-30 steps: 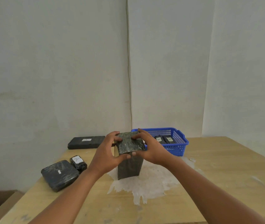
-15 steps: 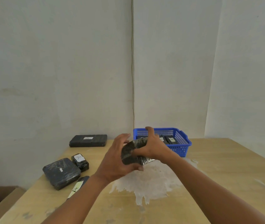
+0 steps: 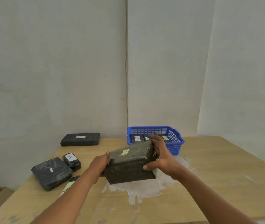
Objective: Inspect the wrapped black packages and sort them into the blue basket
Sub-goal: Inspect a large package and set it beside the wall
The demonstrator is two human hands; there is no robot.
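Package [image 3: 129,164], upright on the worktop [image 3: 217,167] a second ago, now lies tilted label-up, left hand [image 3: 98,164] and right hand [image 3: 162,156] gripping its ends, seemingly mid-inspection before the blue basket [image 3: 175,139].

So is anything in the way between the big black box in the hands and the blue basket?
Nothing visible: the big black box is held up just in front of the blue basket, with no object between them.

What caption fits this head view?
Both hands, left and right, hold a labelled package before the basket.
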